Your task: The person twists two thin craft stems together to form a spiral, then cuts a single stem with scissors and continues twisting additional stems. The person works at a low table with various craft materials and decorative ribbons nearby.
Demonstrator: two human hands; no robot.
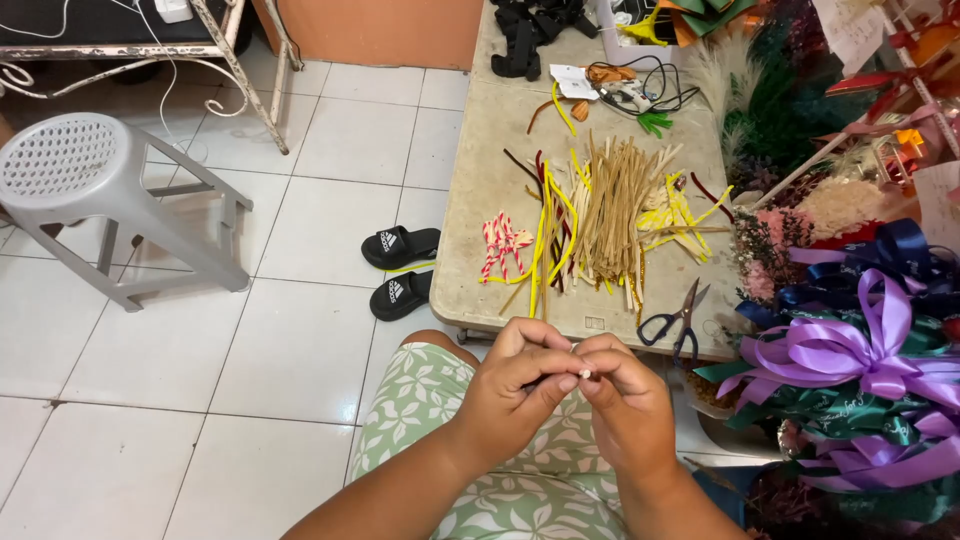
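Small white piece (586,374) sits pinched between the fingertips of both hands, held over the lap just in front of the table (500,140) edge; too small to tell what it is, maybe a stem end or a bit of wrap. Left hand (520,385) is curled closed, thumb and forefinger pressing the piece from its side. Right hand (628,400) is closed the same way, fingertips meeting the left's right at the piece. Both hands touching, knuckles up, so the rest of the piece is hidden. To do this well, judging from the grip: keep the pinch at the very tips, roll or twist in small turns, keep both wrists close so the piece does not slip out and drop on the green floral shorts (440,400) or the tiles. Beyond the hands, on the table: black scissors (675,322) near the front edge, a fanned pile of tan sticks (610,210), yellow stems (555,230) to its left, red-white striped stems (500,245) further left. Glue gun (625,95) with black cord at the back. Right side: purple ribbon bow (860,350) over green ribbon, dried flowers behind. Floor left: black slides (400,268), grey plastic stool (90,190).
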